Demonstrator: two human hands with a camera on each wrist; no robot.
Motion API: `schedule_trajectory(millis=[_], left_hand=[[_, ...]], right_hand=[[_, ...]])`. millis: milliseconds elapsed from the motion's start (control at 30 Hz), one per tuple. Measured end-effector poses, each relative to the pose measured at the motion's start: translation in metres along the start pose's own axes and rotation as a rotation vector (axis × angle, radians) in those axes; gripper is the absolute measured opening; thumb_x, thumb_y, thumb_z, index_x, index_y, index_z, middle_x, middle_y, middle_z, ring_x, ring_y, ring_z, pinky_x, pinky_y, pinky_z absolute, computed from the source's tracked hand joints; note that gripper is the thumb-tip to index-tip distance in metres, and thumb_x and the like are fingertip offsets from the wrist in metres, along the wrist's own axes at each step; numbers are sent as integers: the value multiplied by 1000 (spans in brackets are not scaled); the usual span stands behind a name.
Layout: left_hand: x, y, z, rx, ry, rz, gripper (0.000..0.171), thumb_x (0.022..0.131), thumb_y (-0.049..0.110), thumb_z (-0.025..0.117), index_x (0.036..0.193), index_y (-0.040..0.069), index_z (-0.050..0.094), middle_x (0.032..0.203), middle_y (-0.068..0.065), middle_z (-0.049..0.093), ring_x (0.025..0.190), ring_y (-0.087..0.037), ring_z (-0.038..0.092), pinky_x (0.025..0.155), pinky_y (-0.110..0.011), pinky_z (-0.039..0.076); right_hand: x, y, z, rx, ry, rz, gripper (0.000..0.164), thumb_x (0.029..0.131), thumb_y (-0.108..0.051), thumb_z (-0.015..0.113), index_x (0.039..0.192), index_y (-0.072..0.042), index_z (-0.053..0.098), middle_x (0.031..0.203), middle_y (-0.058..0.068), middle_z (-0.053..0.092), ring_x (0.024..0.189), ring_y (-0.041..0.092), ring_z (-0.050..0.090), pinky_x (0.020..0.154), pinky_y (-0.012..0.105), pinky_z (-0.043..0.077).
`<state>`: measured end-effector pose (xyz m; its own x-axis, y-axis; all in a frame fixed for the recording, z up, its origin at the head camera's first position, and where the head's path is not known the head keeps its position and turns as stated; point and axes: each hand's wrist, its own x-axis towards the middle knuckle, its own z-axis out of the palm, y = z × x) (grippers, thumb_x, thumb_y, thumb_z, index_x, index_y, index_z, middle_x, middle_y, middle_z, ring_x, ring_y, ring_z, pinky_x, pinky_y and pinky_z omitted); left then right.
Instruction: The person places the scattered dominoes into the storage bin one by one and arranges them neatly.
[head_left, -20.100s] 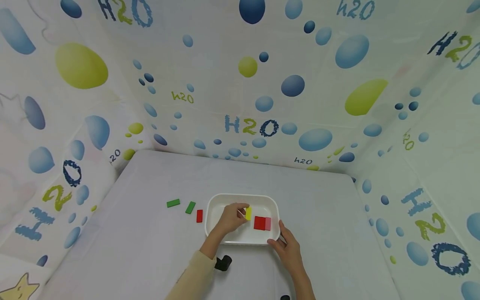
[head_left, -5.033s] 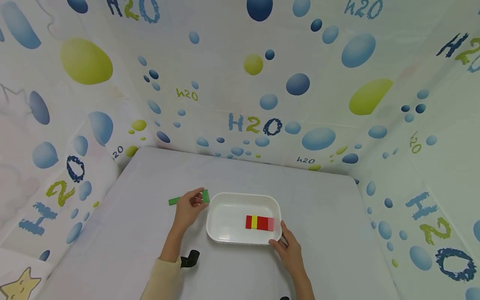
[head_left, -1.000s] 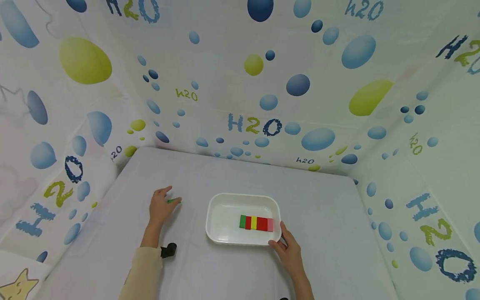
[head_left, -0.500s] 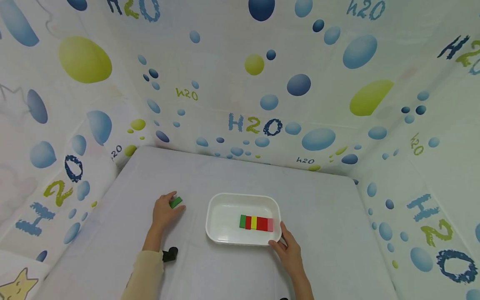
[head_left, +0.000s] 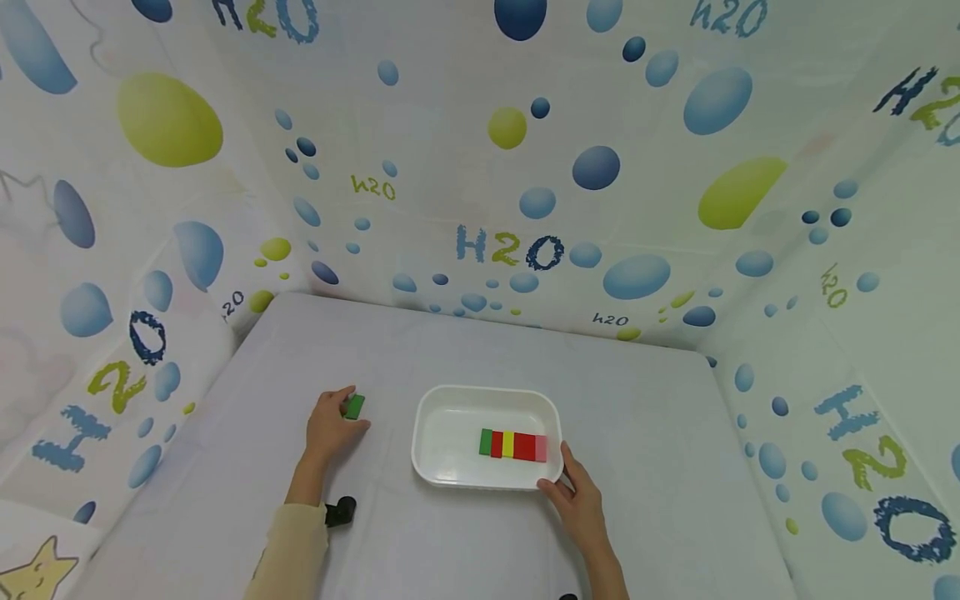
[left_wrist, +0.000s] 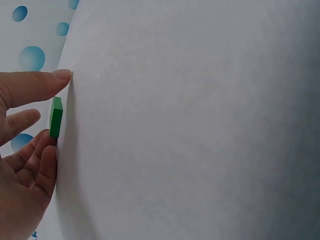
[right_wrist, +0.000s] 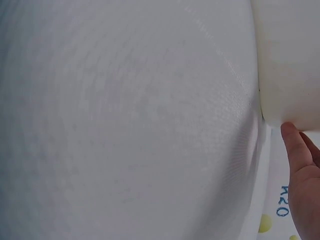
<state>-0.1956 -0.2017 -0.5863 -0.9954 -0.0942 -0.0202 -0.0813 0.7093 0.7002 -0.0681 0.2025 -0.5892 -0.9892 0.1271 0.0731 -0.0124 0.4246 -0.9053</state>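
Observation:
In the head view my left hand [head_left: 327, 425] is at a small green block [head_left: 355, 407] on the table, left of the white tray [head_left: 450, 478]. In the left wrist view the thumb stands apart from the green block [left_wrist: 56, 117], while other fingers are close to or touching it. My right hand [head_left: 576, 502] holds the tray's near right corner, thumb on the front wall and fingers on the right side. Inside the tray lies a row of touching blocks: green [head_left: 485, 442], red [head_left: 497, 444], yellow [head_left: 508, 445], a wider red [head_left: 525, 447] and pink [head_left: 541, 448].
A white cloth covers the table [head_left: 660, 433]. Patterned sheets [head_left: 420, 150] rise behind it and on both sides. A black wrist-worn device [head_left: 341, 511] sits beside the left wrist.
The yellow, narrow red and one green block have joined the row in the tray. Over the last second my left hand has turned the other green block and shifted slightly. The right hand keeps its place.

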Motion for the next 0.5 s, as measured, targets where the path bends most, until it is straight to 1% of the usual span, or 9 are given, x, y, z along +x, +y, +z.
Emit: schedule_trajectory(millis=[133, 267, 500], left_hand=[[1, -2, 0, 12, -7, 1, 69, 77, 13, 77, 139, -3, 49, 125, -28, 49, 104, -39, 55, 86, -52, 45], [3, -6, -1, 18, -29, 2, 70, 78, 14, 77, 140, -1, 48, 125, -26, 48, 103, -37, 55, 84, -50, 45], [6, -12, -3, 8, -74, 12, 70, 78, 15, 79, 139, 0, 50, 125, -24, 47, 97, -32, 54, 77, -40, 42]], right_hand=[[0, -1, 0, 9, -2, 10, 81, 82, -12, 77, 151, -9, 35, 147, 17, 46, 132, 37, 49, 90, 33, 51], [1, 1, 1, 4, 0, -1, 80, 82, -14, 77, 151, -8, 35, 147, 18, 46, 132, 38, 50, 89, 33, 52], [1, 4, 2, 12, 15, -24, 80, 82, -14, 78, 150, -7, 37, 144, 19, 49, 129, 39, 51, 87, 30, 53]])
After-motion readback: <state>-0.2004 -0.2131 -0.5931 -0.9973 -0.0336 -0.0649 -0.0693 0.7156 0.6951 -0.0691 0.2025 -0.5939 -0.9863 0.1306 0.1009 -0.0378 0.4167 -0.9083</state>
